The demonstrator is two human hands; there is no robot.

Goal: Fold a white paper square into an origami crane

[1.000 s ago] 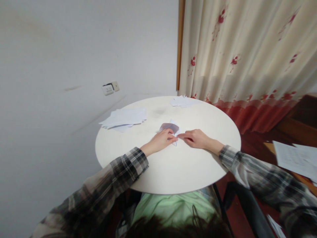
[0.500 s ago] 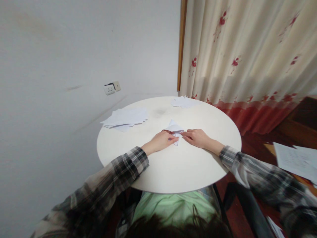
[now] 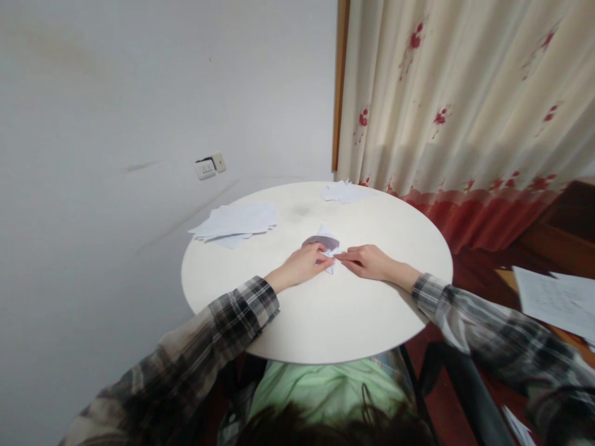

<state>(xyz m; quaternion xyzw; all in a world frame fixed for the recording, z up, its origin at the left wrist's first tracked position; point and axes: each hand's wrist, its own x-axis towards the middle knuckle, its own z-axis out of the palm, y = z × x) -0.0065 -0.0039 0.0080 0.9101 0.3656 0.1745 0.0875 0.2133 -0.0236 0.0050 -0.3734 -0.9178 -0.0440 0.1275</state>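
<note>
A small folded sheet of white paper (image 3: 331,243) lies at the middle of the round white table (image 3: 320,316), its upper flap raised and curved, with pointed ends at the far and near sides. My left hand (image 3: 304,262) grips the paper's left side, the fingers bent over it and the thumb along its near part. From the right, my right hand (image 3: 367,261) reaches in with the forefinger stretched out, its tip touching the paper's right edge. The other fingers of that hand rest on the tabletop, apart from the paper.
A stack of white paper (image 3: 239,218) lies at the table's left, and several paper pieces (image 3: 344,191) at its far edge. A wall with a socket (image 3: 205,169) stands on the left, a flowered curtain (image 3: 446,93) behind. Printed sheets (image 3: 553,300) lie off to the right.
The paper's upper flap has lifted and bowed, showing its shaded underside. My right fingertips have moved slightly left and nearer me along the paper; my left hand stays almost in place.
</note>
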